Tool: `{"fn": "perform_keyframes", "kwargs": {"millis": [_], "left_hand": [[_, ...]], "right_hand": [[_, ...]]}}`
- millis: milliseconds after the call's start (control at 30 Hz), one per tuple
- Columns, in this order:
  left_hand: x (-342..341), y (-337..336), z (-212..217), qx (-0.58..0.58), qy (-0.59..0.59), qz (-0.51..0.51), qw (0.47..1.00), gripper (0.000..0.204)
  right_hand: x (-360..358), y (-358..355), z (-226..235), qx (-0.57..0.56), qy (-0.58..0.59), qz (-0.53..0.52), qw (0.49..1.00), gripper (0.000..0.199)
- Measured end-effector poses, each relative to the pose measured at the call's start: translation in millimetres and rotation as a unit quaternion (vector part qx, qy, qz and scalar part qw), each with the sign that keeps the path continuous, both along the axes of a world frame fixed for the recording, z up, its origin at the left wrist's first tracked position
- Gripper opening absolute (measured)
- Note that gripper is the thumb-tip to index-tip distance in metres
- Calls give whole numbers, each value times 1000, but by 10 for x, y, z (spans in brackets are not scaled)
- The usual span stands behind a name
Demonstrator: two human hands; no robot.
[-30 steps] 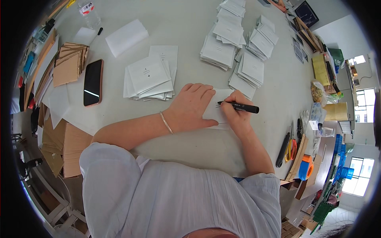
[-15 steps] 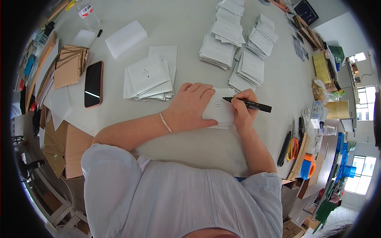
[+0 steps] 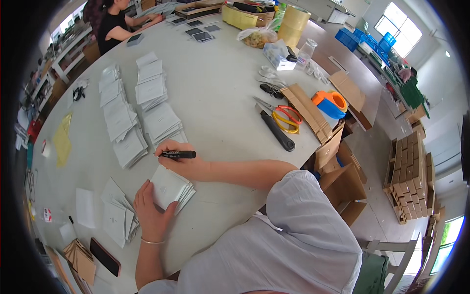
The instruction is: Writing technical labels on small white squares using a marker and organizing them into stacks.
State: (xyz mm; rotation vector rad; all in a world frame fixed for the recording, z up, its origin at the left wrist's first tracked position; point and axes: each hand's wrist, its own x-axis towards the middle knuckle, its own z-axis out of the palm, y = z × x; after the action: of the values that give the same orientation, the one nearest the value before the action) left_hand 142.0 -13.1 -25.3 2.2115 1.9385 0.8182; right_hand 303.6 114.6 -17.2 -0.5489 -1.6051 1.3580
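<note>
A small stack of white paper packets (image 3: 172, 188) lies on the table in front of me, with faint marks on the top one. My left hand (image 3: 151, 208) rests at its near left edge, fingers stretched out and thumb apart along the near side. Above the far end of the stack, my right hand (image 3: 185, 165) is closed around a black marker (image 3: 179, 154). The marker lies nearly level, its tip toward the left; whether it touches paper I cannot tell.
Two rows of overlapping packet piles (image 3: 117, 115) run away from me. Another pile (image 3: 117, 215) sits left, near a phone (image 3: 105, 257) and cardboard pieces (image 3: 81, 262). Scissors (image 3: 286, 117), a black-handled cutter (image 3: 277, 130) and a tape dispenser (image 3: 330, 104) are right. A person (image 3: 115, 24) works at the far left.
The view has swung to the right, bringing the far side of the table and another person into sight. My right hand still holds the marker; my left hand stays by the stack.
</note>
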Motion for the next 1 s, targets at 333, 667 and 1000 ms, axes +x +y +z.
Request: {"fn": "perform_keyframes", "kwargs": {"millis": [333,667,1000], "left_hand": [[-13,-10,-21,8,-21,-6,1000,69],[-16,-6,-98,36,-58,-19,997,60],[-42,-2,-169,62,-91,-27,994,60]], "right_hand": [[1143,330,140,177,-168,-136,960,23],[2486,475,-12,208,-346,-385,830,33],[2481,290,-233,232,-474,-334,781,53]]}}
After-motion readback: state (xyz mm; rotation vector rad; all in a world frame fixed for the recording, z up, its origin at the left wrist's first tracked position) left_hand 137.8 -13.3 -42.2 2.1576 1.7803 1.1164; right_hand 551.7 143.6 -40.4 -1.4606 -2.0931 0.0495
